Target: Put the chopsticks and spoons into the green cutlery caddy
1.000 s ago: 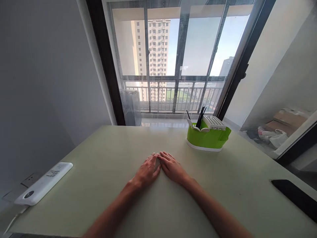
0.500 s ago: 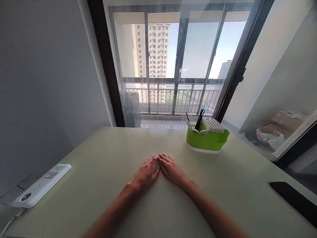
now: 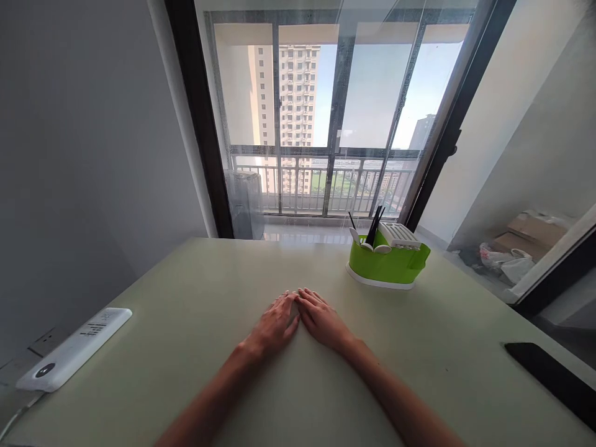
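Observation:
My left hand (image 3: 277,321) lies palm down on the pale green table (image 3: 209,292), fingers stretched forward. Beside it my right hand (image 3: 322,318) rests the same way, its fingertips touching those of the left. Both hands are open, and nothing shows in either. A small gap stays between the two thumbs. Beyond the right hand stands a green utensil holder (image 3: 386,267) with a white base. Black chopsticks (image 3: 374,226) and white spoons (image 3: 382,249) stick out of it, next to a white slotted part (image 3: 399,236).
A white power strip (image 3: 77,351) with a cable lies along the table's left edge. Near the right edge is a flat black object (image 3: 552,379). Behind the table are a glass sliding door (image 3: 307,124) and a balcony. Cardboard boxes (image 3: 535,231) and plastic bags sit on the floor at right.
Both hands keep their place on the table. Only the camera view has shifted very slightly.

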A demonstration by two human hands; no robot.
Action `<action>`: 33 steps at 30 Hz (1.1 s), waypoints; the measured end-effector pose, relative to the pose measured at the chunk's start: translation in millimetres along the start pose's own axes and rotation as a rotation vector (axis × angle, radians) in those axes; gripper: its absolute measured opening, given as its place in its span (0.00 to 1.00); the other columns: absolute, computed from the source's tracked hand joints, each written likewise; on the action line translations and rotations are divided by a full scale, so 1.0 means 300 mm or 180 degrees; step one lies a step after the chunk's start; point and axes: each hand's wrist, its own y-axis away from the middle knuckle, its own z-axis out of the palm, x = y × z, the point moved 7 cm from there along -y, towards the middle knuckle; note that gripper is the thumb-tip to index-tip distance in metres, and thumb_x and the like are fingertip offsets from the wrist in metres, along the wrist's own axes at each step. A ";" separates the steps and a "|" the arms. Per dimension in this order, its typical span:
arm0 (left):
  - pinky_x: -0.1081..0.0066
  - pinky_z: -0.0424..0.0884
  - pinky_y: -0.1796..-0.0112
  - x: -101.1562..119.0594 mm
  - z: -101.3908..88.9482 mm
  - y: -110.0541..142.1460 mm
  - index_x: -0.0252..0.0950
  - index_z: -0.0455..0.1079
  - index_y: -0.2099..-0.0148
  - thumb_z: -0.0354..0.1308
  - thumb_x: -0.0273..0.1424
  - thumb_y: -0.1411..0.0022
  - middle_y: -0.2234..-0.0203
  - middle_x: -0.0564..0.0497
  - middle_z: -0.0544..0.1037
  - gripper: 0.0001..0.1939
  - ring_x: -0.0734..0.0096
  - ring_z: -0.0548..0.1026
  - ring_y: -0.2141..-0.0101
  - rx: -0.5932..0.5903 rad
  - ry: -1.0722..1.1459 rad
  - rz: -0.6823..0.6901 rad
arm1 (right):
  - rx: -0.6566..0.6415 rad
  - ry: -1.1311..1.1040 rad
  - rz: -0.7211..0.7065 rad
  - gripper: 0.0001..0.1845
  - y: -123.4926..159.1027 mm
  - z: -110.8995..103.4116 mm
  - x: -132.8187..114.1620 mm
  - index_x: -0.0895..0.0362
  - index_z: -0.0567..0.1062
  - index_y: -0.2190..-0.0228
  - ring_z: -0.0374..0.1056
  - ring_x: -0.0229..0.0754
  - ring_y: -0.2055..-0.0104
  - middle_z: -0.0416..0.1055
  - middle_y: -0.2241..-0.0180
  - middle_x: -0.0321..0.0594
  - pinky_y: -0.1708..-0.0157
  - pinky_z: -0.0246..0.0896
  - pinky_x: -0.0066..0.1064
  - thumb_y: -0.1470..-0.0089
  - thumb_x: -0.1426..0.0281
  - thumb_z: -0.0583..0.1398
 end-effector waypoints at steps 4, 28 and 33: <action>0.53 0.63 0.37 0.000 -0.001 0.001 0.38 0.55 0.35 0.47 0.37 0.29 0.38 0.42 0.68 0.23 0.57 0.62 0.35 0.0011 0.0024 -0.0011 | 0.0041 -0.0002 -0.0004 0.25 0.001 -0.002 -0.001 0.54 0.69 0.39 0.55 0.48 0.32 0.63 0.36 0.45 0.33 0.51 0.48 0.36 0.71 0.52; 0.56 0.61 0.36 -0.018 0.007 0.001 0.39 0.54 0.33 0.46 0.39 0.30 0.36 0.43 0.66 0.26 0.58 0.59 0.34 -0.0184 -0.0073 -0.0219 | -0.0056 -0.1059 0.0034 0.20 -0.013 -0.074 0.086 0.52 0.76 0.46 0.61 0.45 0.35 0.67 0.38 0.42 0.35 0.55 0.44 0.37 0.67 0.54; 0.56 0.60 0.36 -0.023 0.007 0.002 0.41 0.53 0.33 0.46 0.40 0.29 0.35 0.45 0.66 0.26 0.59 0.58 0.33 -0.0198 0.0002 -0.0247 | 0.0378 -0.1236 0.0475 0.15 -0.009 -0.140 0.187 0.51 0.80 0.56 0.74 0.45 0.47 0.77 0.49 0.39 0.44 0.66 0.41 0.40 0.66 0.56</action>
